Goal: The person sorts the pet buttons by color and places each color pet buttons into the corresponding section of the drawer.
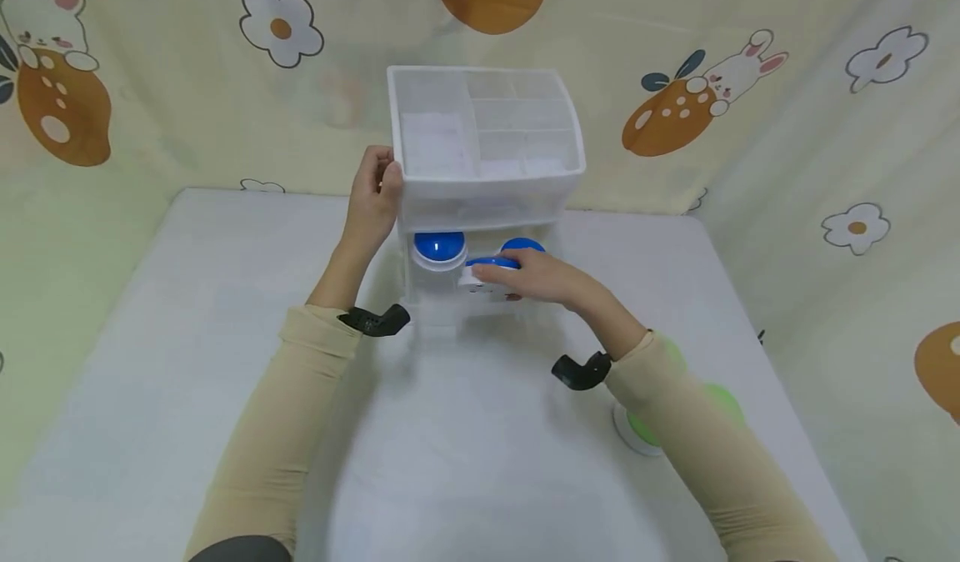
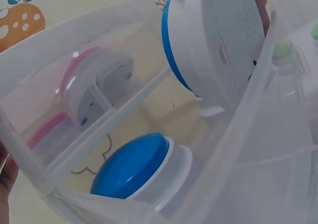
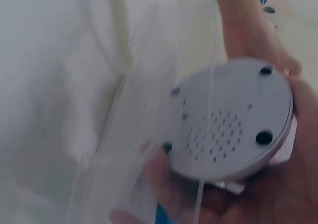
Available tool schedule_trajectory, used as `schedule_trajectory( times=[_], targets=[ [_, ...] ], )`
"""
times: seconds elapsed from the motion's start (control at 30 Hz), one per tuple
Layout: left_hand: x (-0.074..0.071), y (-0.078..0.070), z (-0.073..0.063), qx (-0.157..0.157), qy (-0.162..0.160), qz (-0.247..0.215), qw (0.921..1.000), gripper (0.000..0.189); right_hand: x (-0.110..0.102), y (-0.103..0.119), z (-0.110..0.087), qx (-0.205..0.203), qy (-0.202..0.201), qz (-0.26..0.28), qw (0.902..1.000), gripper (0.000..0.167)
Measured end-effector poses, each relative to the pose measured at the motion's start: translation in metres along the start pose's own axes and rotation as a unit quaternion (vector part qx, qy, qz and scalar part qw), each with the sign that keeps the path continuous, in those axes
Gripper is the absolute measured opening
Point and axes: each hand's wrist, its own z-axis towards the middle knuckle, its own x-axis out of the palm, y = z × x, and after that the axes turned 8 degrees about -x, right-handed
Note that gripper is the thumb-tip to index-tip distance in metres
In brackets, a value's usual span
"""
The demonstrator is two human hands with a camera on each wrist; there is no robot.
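Note:
A white drawer organizer (image 1: 491,188) stands at the back of the table, its clear lower drawer (image 1: 431,308) pulled out. My left hand (image 1: 375,199) grips the organizer's left side, thumb near the front corner. My right hand (image 1: 543,277) holds a white buzzer button (image 1: 491,263) with a blue top, tipped over the drawer. Its underside (image 3: 223,110), with speaker holes and dark feet, shows in the right wrist view. Another blue-topped buzzer (image 1: 440,247) sits in the drawer at left; a further blue top (image 1: 522,245) shows behind my right hand.
Pink-topped buzzers (image 2: 107,80) lie beyond a clear bar in the left wrist view. Green-topped buzzers (image 1: 645,433) stand on the white table (image 1: 465,462) at right, partly under my right sleeve. A patterned curtain (image 1: 345,112) hangs behind the organizer, whose top has divided compartments.

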Motion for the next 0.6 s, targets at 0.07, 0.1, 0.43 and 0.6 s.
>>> schedule_trajectory(
  times=[0.07,0.1,0.43,0.6],
  targets=[
    [-0.001,-0.001,0.001,-0.002,-0.001,0.002,1.0,0.041,-0.005,-0.005,0.001,-0.014,0.014,-0.004,0.9998,0.069],
    [-0.001,-0.001,0.002,-0.004,0.001,0.004,1.0,0.04,-0.006,-0.008,0.001,-0.023,0.015,-0.018,0.9995,0.069],
    [-0.005,-0.002,0.001,-0.012,-0.005,0.013,0.9998,0.039,0.011,-0.018,0.017,-0.076,-0.06,-0.115,0.9886,0.084],
    [-0.001,-0.003,0.0,-0.015,0.004,0.013,0.9998,0.039,0.015,-0.01,0.011,-0.037,-0.056,-0.178,0.9817,0.085]
  ],
)
